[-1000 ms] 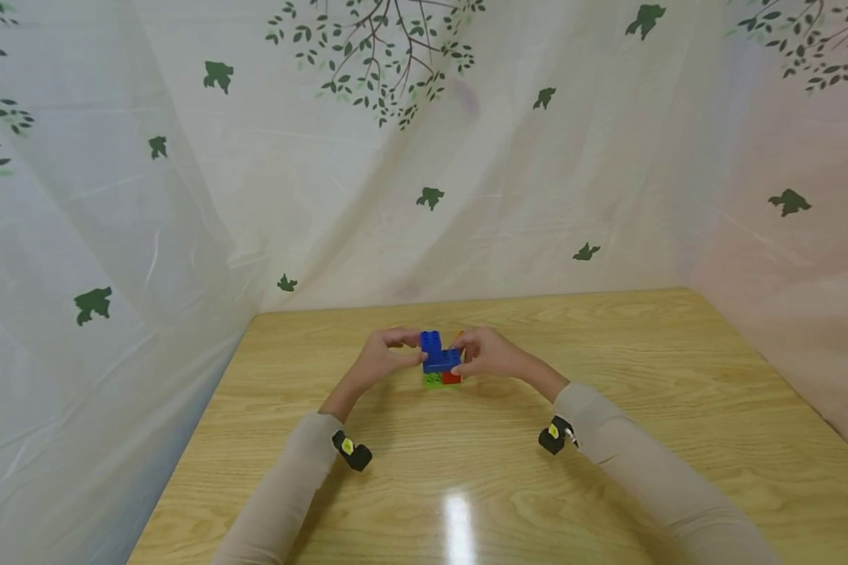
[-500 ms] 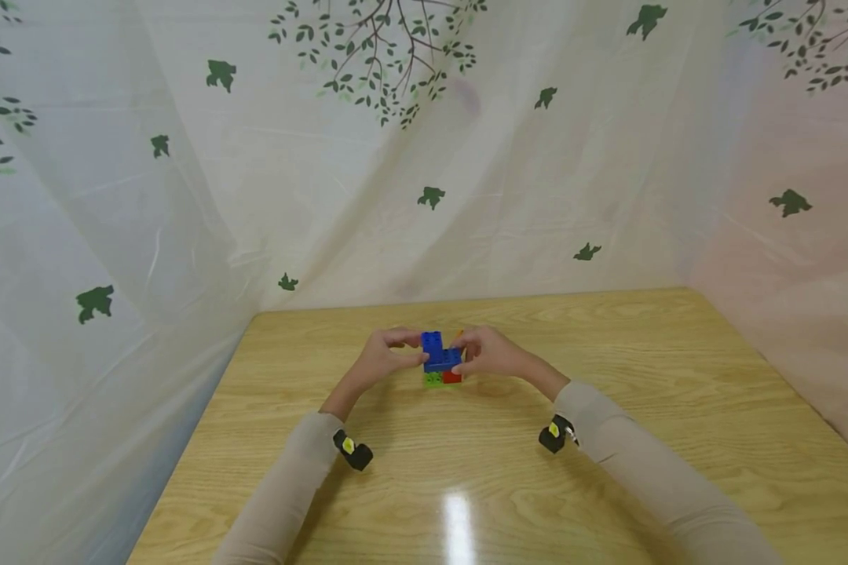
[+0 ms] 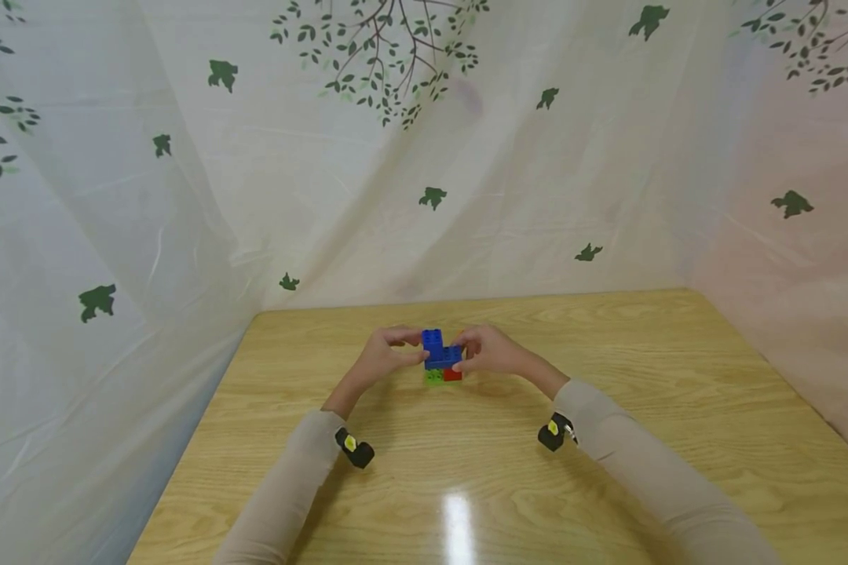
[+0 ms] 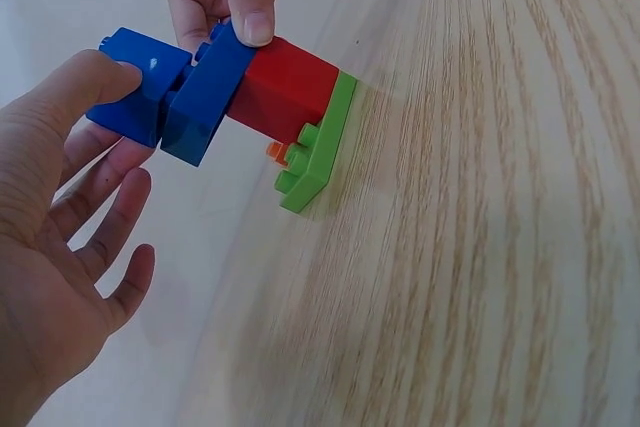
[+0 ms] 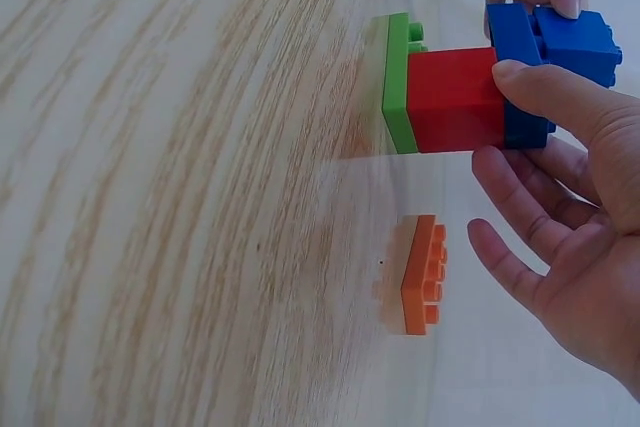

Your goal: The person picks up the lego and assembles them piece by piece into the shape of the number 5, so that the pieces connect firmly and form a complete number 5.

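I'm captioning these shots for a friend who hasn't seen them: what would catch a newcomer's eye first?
The bright brick stack in the middle of the wooden table: blue bricks on a red brick on a green plate. The left hand and right hand pinch it from either side. A loose orange brick lies on the table beside it, and a leaf-printed sheet hangs behind.

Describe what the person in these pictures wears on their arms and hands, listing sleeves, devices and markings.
Both arms are covered by long, close-fitting beige sleeves that end at the wrists. A small black device with a yellow mark sits at each wrist: the left wrist device and the right wrist device. The left hand and right hand are bare, with no gloves, rings or watch visible.
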`<state>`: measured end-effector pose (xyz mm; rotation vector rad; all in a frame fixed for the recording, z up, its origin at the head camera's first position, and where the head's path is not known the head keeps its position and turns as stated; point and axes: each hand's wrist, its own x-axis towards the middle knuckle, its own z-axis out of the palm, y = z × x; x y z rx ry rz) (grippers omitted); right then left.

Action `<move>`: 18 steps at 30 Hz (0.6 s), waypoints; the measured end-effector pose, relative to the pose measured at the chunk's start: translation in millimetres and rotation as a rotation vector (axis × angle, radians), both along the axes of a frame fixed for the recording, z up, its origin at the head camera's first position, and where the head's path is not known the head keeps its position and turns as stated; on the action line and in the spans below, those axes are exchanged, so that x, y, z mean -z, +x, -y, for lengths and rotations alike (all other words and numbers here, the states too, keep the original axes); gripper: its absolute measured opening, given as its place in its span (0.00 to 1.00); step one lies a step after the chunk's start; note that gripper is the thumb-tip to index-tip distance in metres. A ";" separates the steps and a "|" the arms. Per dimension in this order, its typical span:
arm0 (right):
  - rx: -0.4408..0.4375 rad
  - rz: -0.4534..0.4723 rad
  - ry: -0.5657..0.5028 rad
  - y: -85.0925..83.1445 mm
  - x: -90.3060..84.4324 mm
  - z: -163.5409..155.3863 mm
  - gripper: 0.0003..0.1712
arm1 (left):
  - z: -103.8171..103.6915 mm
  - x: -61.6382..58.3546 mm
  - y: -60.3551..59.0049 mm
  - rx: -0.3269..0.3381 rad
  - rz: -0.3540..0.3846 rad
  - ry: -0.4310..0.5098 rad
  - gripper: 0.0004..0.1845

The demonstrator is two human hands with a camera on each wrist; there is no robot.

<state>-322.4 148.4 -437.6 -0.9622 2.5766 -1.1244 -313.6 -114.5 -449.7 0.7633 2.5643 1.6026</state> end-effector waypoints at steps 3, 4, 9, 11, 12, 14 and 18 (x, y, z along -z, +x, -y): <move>-0.003 0.005 -0.003 -0.6 -0.6 0.0 0.18 | -0.2 0.3 -0.2 0.001 0.008 0.010 0.21; -0.006 0.006 -0.005 -1.0 -0.8 0.0 0.18 | -0.4 0.2 -0.3 0.003 0.009 0.012 0.21; -0.013 0.013 -0.011 -4.2 -0.1 -0.4 0.19 | -1.1 -1.3 0.1 0.012 0.016 0.010 0.22; -0.016 0.015 -0.014 -5.5 0.7 -1.0 0.19 | -2.2 -4.9 2.6 0.015 0.021 0.001 0.22; -0.017 0.016 -0.014 -6.1 1.1 -1.2 0.19 | -2.4 -5.3 3.0 0.015 0.021 -0.002 0.22; -0.015 0.020 -0.015 -6.8 1.3 -1.6 0.20 | -2.5 -5.4 2.7 0.014 0.017 -0.009 0.22; -0.004 0.023 -0.002 -6.9 0.4 -1.5 0.20 | -1.3 -1.1 -0.6 0.002 -0.002 -0.018 0.21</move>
